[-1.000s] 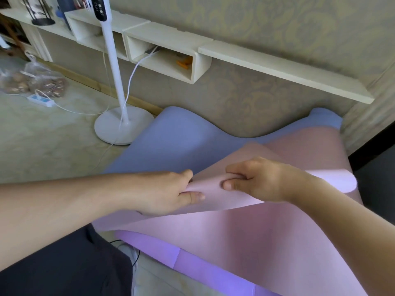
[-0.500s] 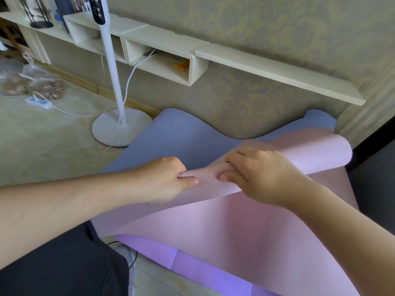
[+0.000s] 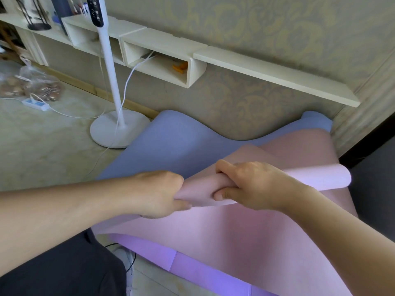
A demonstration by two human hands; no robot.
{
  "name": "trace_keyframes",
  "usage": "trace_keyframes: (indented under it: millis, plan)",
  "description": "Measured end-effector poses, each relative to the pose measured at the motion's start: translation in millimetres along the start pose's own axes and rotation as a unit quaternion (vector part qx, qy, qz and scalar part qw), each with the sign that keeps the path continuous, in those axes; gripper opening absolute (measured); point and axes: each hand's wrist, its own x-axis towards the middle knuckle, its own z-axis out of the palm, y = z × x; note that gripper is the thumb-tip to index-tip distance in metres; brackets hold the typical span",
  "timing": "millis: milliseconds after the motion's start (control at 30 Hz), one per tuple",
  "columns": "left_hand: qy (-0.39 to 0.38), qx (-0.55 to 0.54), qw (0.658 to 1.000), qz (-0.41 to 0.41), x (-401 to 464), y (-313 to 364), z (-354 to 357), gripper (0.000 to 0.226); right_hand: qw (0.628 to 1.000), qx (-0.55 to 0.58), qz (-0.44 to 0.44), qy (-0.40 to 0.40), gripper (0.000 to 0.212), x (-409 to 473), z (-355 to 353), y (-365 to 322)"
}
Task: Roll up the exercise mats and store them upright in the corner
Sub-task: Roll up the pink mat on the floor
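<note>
A pink mat (image 3: 241,236) lies spread over a blue mat (image 3: 177,144) on the floor by the wall. The pink mat's far end is curled into a loose roll (image 3: 316,178) that runs to the right. My left hand (image 3: 156,193) grips the roll's left part, fingers curled round it. My right hand (image 3: 252,184) grips the roll just to the right, thumb under and fingers over. The blue mat's far edge bends up against the wall. A purple mat edge (image 3: 192,268) shows below the pink one.
A white floor fan's stand (image 3: 119,129) and its cable sit left of the mats. Wall shelves (image 3: 267,71) run above them. A power strip (image 3: 36,103) and a plastic bag (image 3: 32,86) lie on the floor at left. The room corner (image 3: 342,116) is at right.
Both hands turned the pink mat's end over and pulled it a little nearer, so the roll is tighter. The camera view shifted slightly.
</note>
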Motion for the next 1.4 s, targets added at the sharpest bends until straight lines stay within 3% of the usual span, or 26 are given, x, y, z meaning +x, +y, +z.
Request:
trace_keyframes:
  millis: [200, 333, 467, 633, 733, 800, 900, 967, 1033, 1167, 1400]
  plan:
    - [0.046, -0.014, 0.999, -0.013, 12, -11, 4, 0.045, 0.996, -0.082, 0.015, 0.013, 0.05, 4, 2, -2]
    - [0.09, 0.036, 0.995, -0.01, 18, -13, 7, 0.044, 0.995, -0.084, 0.041, 0.02, 0.044, 7, 4, -1]
    - [0.082, 0.048, 0.995, -0.004, 19, -12, 11, 0.046, 0.995, -0.092, 0.032, 0.016, 0.039, 5, 7, 0]
    - [0.046, 0.008, 0.999, 0.014, 13, -7, 2, 0.046, 1.0, -0.016, 0.002, 0.015, 0.043, 2, 11, 5]
    - [0.013, -0.03, 0.998, 0.045, 8, -7, -1, 0.054, 0.999, 0.038, 0.002, -0.01, 0.024, -1, 7, 9]
    - [0.005, -0.039, 0.997, 0.07, 5, -6, -3, 0.056, 0.998, 0.067, 0.012, -0.018, 0.026, -2, 3, 11]
    - [0.011, -0.056, 0.994, 0.093, 2, -3, -5, 0.054, 0.996, 0.075, 0.025, -0.029, 0.034, -2, -1, 12]
    - [0.043, -0.085, 0.991, 0.098, 5, -4, -3, 0.049, 0.997, 0.068, 0.024, -0.026, 0.027, -2, -1, 14]
    - [0.08, -0.113, 0.986, 0.089, 10, -6, 1, 0.045, 0.998, 0.052, 0.016, 0.009, 0.019, -2, 0, 17]
    - [0.099, -0.157, 0.98, 0.066, 18, -6, 1, 0.051, 0.994, 0.063, 0.005, 0.094, 0.032, -5, 3, 23]
    - [0.08, -0.146, 0.986, 0.011, 17, 1, -4, 0.049, 0.996, -0.002, 0.036, 0.08, 0.021, 1, 6, 17]
